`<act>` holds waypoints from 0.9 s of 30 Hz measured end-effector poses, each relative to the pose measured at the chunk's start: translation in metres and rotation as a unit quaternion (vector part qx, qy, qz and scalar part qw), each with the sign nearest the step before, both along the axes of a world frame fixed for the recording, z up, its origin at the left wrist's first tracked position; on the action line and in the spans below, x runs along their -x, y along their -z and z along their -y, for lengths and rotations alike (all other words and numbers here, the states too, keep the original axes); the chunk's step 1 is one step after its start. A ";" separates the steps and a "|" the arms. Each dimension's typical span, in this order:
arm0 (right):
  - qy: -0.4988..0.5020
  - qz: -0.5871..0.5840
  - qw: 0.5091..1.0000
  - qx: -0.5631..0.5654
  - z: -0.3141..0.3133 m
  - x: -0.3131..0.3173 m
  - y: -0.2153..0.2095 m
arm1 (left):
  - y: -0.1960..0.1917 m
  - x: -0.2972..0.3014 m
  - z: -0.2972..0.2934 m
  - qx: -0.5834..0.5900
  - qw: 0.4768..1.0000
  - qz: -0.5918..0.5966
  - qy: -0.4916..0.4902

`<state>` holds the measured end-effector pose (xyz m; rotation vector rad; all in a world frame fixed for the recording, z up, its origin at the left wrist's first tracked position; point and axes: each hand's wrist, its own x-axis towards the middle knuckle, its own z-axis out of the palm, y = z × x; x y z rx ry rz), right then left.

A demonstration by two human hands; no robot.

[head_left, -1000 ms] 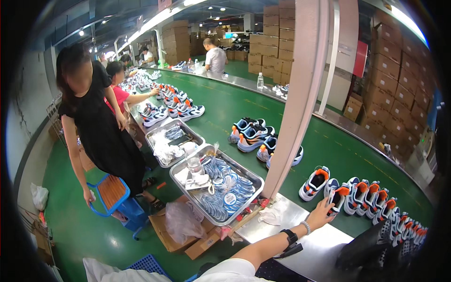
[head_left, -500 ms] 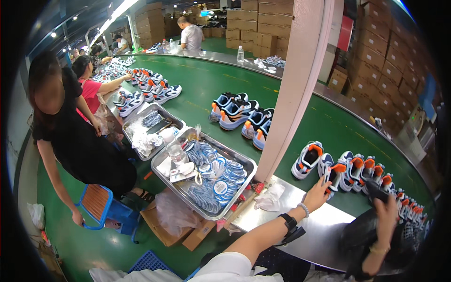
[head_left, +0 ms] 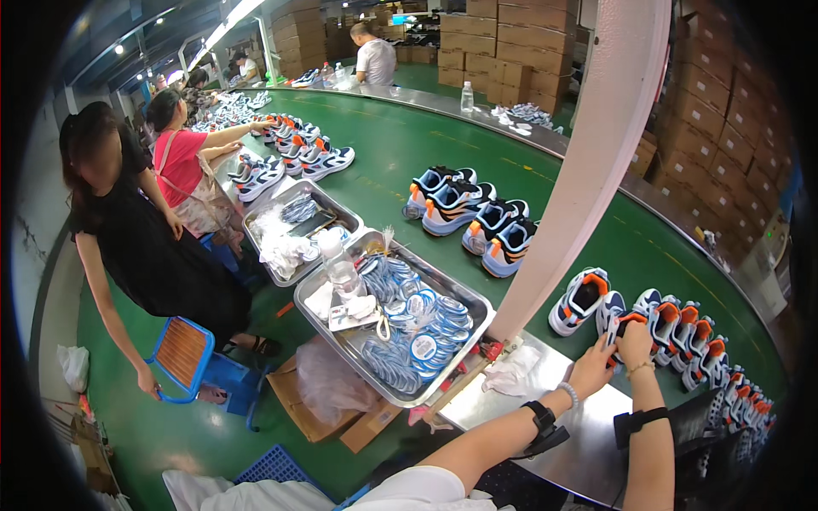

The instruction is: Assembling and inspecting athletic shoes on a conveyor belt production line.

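My left hand [head_left: 591, 368] and my right hand [head_left: 635, 342] meet on one white, blue and orange sneaker [head_left: 615, 320] at the near edge of the green conveyor belt [head_left: 400, 153]. Both hands grip its heel end. A similar sneaker [head_left: 578, 300] lies just to its left, and a row of several more sneakers [head_left: 694, 341] runs off to the right. Each wrist wears a black band.
A slanted white post [head_left: 588, 162] rises left of my hands. Metal trays [head_left: 477, 303] of blue insoles and a plastic bottle [head_left: 339, 266] sit left. Sneaker pairs [head_left: 469, 213] ride the belt. A person in black [head_left: 145, 247] holds a blue stool [head_left: 183, 358]; others work behind. Cardboard boxes [head_left: 707, 128] stack right.
My right hand has come in from the lower right and joined my left hand on the sneaker. The view has shifted, and the person in black has moved the blue stool.
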<state>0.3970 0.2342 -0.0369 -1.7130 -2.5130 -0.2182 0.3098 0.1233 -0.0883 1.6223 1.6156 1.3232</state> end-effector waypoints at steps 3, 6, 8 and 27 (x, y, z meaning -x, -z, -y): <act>0.055 -0.010 0.998 0.023 -0.020 0.006 0.017 | -0.001 -0.001 -0.003 0.008 1.000 0.003 -0.009; 0.079 -0.051 0.996 0.005 -0.057 -0.008 0.049 | -0.005 -0.006 -0.008 -0.001 1.000 -0.001 -0.010; 0.072 -0.074 0.995 0.015 -0.052 -0.004 0.041 | -0.004 -0.003 -0.008 0.002 1.000 -0.011 -0.013; 0.003 -0.098 0.994 -0.040 -0.036 0.010 0.016 | -0.005 0.001 -0.018 -0.067 0.998 0.000 0.004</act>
